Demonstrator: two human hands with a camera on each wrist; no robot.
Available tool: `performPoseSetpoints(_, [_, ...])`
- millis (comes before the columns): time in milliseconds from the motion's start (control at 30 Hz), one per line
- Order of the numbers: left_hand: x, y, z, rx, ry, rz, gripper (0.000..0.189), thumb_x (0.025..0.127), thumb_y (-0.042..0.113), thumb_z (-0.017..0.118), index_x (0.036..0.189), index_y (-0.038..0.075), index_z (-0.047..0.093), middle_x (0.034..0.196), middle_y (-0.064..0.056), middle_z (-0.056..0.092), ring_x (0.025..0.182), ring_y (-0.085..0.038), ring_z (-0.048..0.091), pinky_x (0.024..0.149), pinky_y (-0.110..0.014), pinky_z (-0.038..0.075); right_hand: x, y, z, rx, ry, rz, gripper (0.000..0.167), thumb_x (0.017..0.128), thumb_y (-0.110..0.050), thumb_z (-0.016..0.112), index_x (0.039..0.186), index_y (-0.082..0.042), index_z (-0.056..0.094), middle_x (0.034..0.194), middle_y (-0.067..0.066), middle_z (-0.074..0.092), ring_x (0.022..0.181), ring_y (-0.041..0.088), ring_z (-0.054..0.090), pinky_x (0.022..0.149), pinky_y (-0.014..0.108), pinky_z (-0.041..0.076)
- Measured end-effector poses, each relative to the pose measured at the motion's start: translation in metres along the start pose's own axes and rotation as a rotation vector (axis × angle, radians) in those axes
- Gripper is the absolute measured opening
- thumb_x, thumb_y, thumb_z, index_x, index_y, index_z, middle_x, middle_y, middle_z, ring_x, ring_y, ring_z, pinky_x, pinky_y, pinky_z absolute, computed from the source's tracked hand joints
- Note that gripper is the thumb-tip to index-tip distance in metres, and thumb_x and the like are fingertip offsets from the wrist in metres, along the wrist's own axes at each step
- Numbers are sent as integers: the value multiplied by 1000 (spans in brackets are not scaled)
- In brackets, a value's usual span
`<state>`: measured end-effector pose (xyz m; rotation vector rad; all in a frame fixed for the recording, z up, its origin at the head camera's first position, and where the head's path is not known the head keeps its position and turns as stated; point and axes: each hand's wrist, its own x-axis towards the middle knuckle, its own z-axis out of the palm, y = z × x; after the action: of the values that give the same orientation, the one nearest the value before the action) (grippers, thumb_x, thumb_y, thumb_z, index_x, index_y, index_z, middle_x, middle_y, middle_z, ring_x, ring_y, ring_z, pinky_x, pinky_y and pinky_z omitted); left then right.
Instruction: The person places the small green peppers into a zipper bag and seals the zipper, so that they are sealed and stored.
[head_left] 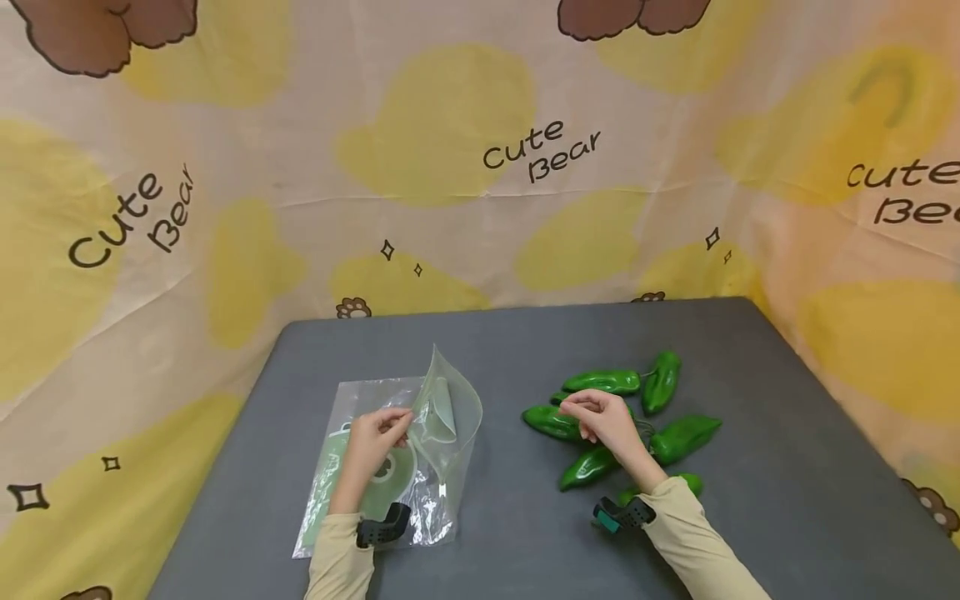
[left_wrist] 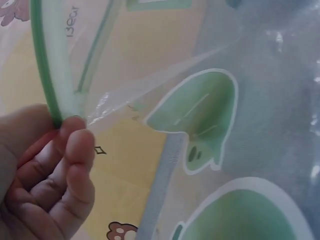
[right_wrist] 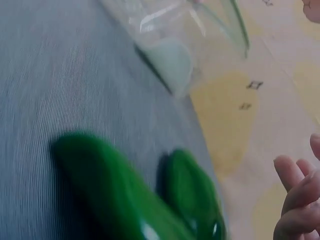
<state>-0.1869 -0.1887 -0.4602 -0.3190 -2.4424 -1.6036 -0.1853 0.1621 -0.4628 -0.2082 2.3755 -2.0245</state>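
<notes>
My left hand (head_left: 367,450) pinches the edge of a clear zip bag (head_left: 442,521) with green cartoon prints. In the left wrist view, thumb and fingertips hold the end of its green zip strip (left_wrist: 44,65). The bag's mouth gapes upward and to the right, while its lower part lies on the table. Over a loose group of green peppers (head_left: 684,439), my right hand (head_left: 609,423) hovers with loosely bent fingers and nothing seen in them. Two glossy peppers (right_wrist: 112,185) appear in the right wrist view, apart from that hand (right_wrist: 300,205). Part of the group is hidden beneath the hand.
Both lie on a grey table (head_left: 525,550). A printed cloth (head_left: 465,125) with yellow patches and lettering hangs behind and along the sides. A black wrist strap (head_left: 384,527) is on the left sleeve, another strap (head_left: 624,512) on the right.
</notes>
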Motion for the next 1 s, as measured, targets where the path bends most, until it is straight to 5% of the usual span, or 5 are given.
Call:
performPoseSetpoints(267, [-1,4,1,13,-31,-30,12,82,4,64,89,-5,67,65,-13,62,49,-13,57,49,-24,51,-6,6,-16,-132,112,-22,28,81,-24,67,95,0,65,77,15,64,54,23,50,42,33,40])
performPoseSetpoints(433, [2,7,4,35,-62,-23,12,83,4,63,87,-7,67,64,-17,61,49,-12,56,48,-23,50,-6,25,-19,-230,155,-126,29,81,-26,68,97,-2,65,84,4,66,71,15,58,56,24,44])
performPoseSetpoints(667, [4,10,5,37,-46,-10,10,82,2,63,87,-6,67,61,-10,60,49,-14,56,47,-25,50,0,62,-27,-465,264,-276,24,78,-38,68,92,-19,67,85,-7,65,71,6,57,55,21,44])
performPoseSetpoints(1000, [4,7,4,65,-59,16,10,84,2,60,87,-5,67,58,-3,59,49,-13,56,47,-21,49,-13,17,-27,-521,162,-177,27,74,-12,74,96,-1,65,90,10,65,85,26,52,73,41,45])
